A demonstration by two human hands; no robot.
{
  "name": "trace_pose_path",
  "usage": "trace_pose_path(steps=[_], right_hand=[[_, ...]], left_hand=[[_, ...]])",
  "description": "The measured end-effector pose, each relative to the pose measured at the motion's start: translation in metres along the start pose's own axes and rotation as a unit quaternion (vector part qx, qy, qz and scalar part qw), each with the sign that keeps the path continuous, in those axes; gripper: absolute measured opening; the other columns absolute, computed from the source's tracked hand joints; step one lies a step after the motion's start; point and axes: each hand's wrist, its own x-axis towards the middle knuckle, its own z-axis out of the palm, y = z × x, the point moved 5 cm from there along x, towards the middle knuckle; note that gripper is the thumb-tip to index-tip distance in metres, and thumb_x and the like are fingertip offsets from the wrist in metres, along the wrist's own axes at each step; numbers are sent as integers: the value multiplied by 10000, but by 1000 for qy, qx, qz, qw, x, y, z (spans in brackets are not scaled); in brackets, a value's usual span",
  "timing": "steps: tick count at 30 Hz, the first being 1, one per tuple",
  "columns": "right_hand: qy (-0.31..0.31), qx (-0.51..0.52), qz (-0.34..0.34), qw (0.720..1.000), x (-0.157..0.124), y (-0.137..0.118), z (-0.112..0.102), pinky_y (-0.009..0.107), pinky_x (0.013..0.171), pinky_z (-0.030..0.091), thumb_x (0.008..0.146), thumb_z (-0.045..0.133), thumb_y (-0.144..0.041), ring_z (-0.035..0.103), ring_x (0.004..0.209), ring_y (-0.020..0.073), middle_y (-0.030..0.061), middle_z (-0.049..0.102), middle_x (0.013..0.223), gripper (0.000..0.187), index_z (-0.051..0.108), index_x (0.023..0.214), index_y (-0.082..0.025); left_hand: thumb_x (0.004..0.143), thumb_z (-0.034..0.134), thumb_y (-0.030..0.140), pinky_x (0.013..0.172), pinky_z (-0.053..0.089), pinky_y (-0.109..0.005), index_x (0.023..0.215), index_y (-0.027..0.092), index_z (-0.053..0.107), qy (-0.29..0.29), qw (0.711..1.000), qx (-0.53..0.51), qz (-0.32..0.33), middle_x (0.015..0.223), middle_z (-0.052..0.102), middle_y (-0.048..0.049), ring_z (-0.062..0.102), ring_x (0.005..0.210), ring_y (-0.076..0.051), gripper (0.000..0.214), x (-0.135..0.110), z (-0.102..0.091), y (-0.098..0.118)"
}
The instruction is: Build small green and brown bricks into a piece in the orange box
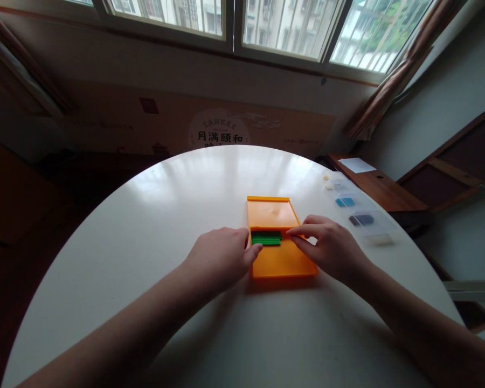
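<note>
An orange plastic case (285, 264) lies on the white table in front of me, its flap or lid (269, 211) folded out on the far side. A block of small green pieces (267, 238) fills the left part of a row across the case's middle. My left hand (224, 254) grips the case's left edge, thumb over the near side and fingers behind. Over the right end of the row, my right hand (331, 245) is closed in a pinch, thumb against index finger. What lies between those fingertips is too small to make out.
On the round white table (145, 258), clear bags stand at the right edge, one with blue pieces (345, 201), one with dark pieces (361, 220). Beyond it are a wooden desk (392, 188) with a white paper (357, 165).
</note>
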Motion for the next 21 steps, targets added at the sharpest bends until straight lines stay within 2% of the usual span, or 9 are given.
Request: trace_pose_path(steps=[4, 8, 13, 21], right_hand=[[26, 26, 23, 999, 4, 13, -9, 257, 629, 442, 880, 557, -303, 583, 720, 143, 27, 650, 856, 224, 729, 1015, -257], [22, 44, 26, 998, 6, 23, -10, 255, 615, 444, 869, 569, -309, 585, 696, 137, 29, 652, 843, 200, 738, 949, -236], [-18, 45, 2, 999, 4, 11, 3, 258, 659, 453, 866, 577, -304, 605, 764, 145, 26, 656, 889, 182, 748, 905, -253], [-36, 3, 7, 999, 7, -1, 13, 266, 693, 441, 859, 580, -328, 602, 819, 160, 21, 655, 907, 177, 743, 861, -262]], left_hand=[[911, 345, 513, 604, 427, -312, 899, 230, 605, 25, 1000, -2, -13, 892, 694, -65, 630, 760, -232, 385, 4, -4, -6], [904, 382, 498, 617, 434, -303, 978, 228, 583, 62, 998, -13, -13, 946, 678, -56, 628, 785, -212, 344, 6, -7, -11], [897, 424, 453, 650, 460, -307, 1031, 238, 563, 79, 996, -25, 14, 974, 669, -44, 636, 818, -209, 289, 5, -5, -7], [891, 451, 406, 692, 468, -310, 1039, 231, 547, 77, 997, -15, 25, 999, 671, -48, 646, 872, -218, 247, 5, -3, -5]])
